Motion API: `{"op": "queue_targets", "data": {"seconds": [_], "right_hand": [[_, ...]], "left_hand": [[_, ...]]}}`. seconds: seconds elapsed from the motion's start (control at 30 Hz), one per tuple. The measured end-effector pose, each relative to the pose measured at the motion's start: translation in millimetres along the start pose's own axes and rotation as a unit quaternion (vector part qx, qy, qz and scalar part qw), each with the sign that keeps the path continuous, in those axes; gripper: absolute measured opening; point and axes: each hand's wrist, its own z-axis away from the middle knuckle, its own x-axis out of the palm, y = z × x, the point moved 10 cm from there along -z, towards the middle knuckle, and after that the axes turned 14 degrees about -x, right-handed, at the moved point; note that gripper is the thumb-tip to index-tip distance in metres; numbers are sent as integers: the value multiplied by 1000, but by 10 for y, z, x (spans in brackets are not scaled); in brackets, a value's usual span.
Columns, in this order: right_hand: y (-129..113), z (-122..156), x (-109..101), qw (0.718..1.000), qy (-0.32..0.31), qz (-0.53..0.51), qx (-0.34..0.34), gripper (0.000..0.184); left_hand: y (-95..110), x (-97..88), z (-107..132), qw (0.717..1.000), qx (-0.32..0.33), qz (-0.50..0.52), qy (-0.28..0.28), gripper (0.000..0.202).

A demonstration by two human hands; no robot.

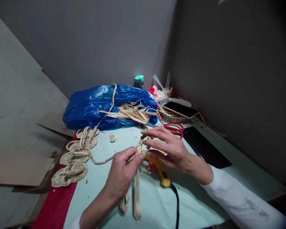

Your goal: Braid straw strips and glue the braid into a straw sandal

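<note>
My left hand (123, 171) pinches a bundle of pale straw strips (136, 197) at the point where they join into a braid; loose ends hang down toward me. My right hand (169, 148) hovers just right of it, fingers stretched out, fingertips touching the braid near its upper end (141, 141). The braided straw rope (95, 159) runs left to several flat coiled pieces (71, 162). A yellow glue gun (160, 170) with a black cord lies on the table under my right hand.
A blue plastic bag (92, 106) with loose straw strips (131, 113) on it lies behind. Red scissors (175, 128), a black tablet (206, 148), a phone on a small basket (178, 111), a cup and a teal-capped bottle (139, 80) stand at the back right corner. Grey walls enclose the table.
</note>
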Motion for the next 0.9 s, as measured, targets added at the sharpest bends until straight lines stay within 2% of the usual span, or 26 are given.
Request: {"op": "queue_targets", "data": {"seconds": [0.13, 0.33, 0.5, 0.57, 0.77, 0.83, 0.9], "right_hand": [[67, -1, 5, 994, 49, -84, 54, 17], [192, 80, 32, 954, 124, -205, 180, 11], [399, 249, 37, 891, 180, -273, 315, 13], [466, 292, 77, 865, 194, -309, 345, 14], [670, 428, 169, 772, 286, -435, 366, 12], [724, 479, 198, 753, 296, -455, 372, 12], [759, 516, 202, 749, 303, -455, 376, 13]], "left_hand": [[-76, -36, -27, 999, -4, -7, 36, 43], [-70, -78, 1, 996, 30, -21, 77, 46], [-53, -24, 32, 997, 48, -39, 53, 43], [-43, -5, 45, 996, 54, -45, 48, 40], [-52, 134, 71, 996, 65, -57, -7, 34], [-90, 162, 58, 996, 49, -65, -19, 35], [-126, 198, 44, 997, 30, -63, -39, 37]]}}
